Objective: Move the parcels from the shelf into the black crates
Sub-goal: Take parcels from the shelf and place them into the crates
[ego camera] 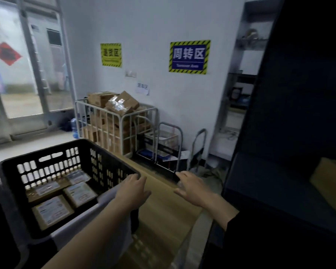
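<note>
Storeroom corner, parcels half moved

White wall [153, 26] with two striped signs backs this corner, and a wire cart [97, 125] stacked with cartons stands below them. Nearer, a black crate [105, 147] already holds several flat labelled parcels [52, 210] lying face up on its floor. On the dark shelf [270, 181] to the right, one brown parcel [330, 181] waits, well apart from both hands.

Between crate and shelf lies a long brown cardboard surface [163, 210]; whether it is a large parcel or a worktop I cannot tell. The left hand [133, 188] rests at its left edge, just beside the crate's corner, fingers loose and grasping nothing. The right hand [192, 188] lies at the right edge with fingers spread, also holding nothing.

Judging by the parcels in the crate, these are stiff, light cardboard packs with flat faces, unlikely to slip. The shelf parcel looks bigger, so a hand on each opposite side edge, thumbs on top, seems safest.
</note>
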A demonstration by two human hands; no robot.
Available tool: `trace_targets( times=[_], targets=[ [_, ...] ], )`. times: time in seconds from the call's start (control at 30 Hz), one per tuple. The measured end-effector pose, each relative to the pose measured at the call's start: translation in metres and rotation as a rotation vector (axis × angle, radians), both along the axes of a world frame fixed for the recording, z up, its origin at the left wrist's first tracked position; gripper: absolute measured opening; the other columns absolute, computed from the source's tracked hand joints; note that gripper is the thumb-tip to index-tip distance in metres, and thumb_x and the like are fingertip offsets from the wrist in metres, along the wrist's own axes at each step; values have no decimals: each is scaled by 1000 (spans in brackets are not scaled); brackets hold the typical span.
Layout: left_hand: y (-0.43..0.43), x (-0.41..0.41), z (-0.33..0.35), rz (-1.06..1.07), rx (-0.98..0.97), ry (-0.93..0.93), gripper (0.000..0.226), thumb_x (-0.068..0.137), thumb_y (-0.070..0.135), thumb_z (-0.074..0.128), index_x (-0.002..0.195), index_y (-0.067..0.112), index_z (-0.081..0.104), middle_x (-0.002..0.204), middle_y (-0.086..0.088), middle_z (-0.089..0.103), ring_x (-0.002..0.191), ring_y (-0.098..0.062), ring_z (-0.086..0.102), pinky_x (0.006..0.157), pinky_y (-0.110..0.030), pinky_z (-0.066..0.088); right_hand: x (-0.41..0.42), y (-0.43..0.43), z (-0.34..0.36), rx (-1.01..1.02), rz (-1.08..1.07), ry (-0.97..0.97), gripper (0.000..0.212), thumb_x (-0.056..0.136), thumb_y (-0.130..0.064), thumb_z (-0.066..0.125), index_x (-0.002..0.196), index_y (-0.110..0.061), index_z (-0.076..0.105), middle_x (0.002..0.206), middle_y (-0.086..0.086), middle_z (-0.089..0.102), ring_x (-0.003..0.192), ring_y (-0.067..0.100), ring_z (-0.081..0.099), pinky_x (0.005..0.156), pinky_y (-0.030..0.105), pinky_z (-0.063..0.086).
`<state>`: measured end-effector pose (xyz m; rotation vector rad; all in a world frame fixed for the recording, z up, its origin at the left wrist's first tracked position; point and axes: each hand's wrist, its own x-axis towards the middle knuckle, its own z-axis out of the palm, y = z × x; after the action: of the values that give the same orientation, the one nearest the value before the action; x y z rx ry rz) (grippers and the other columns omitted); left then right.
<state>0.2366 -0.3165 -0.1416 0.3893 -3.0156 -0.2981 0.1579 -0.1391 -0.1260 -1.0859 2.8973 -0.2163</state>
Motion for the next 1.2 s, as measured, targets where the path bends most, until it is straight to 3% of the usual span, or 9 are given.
trace_targets(
  times=[0.13, 0.4, 0.83, 0.97, 1.2],
  targets=[
    [52, -14, 14, -80, -15, 10, 57, 93, 43, 45, 142, 17, 31, 148, -8, 33, 137, -26, 29, 110, -37, 32, 8, 59, 14, -37, -100, 26, 62, 95, -39, 47, 147, -14, 23, 151, 6, 30, 137, 23, 30, 111, 36, 30],
    [193, -30, 35, -269, 14, 140, 49, 89, 39, 51, 131, 14, 43, 134, -9, 45, 129, -27, 37, 104, -34, 34, 33, 214, 36, -112, -264, 60, 62, 96, -40, 42, 148, -15, 19, 155, 4, 21, 142, 21, 21, 115, 36, 24],
    [430, -14, 48, -530, -35, 154, 57, 94, 40, 43, 143, 15, 28, 147, -11, 32, 139, -27, 25, 112, -35, 26, 93, 459, 37, -162, -573, 84, 61, 96, -42, 42, 148, -17, 22, 154, 2, 24, 140, 20, 26, 111, 35, 30],
    [491, -6, 45, -590, -33, 140, 50, 94, 39, 44, 137, 15, 36, 142, -10, 38, 135, -26, 30, 110, -35, 30, 114, 517, 29, -166, -636, 71, 61, 97, -41, 42, 148, -18, 21, 154, 3, 23, 140, 21, 25, 112, 35, 29],
    [571, -3, 35, -667, -4, 78, 57, 95, 40, 41, 145, 16, 26, 147, -9, 31, 138, -26, 25, 112, -35, 28, 143, 598, 16, -194, -738, 47, 59, 97, -40, 42, 148, -18, 22, 153, 2, 26, 138, 20, 28, 111, 33, 31]
  ],
)
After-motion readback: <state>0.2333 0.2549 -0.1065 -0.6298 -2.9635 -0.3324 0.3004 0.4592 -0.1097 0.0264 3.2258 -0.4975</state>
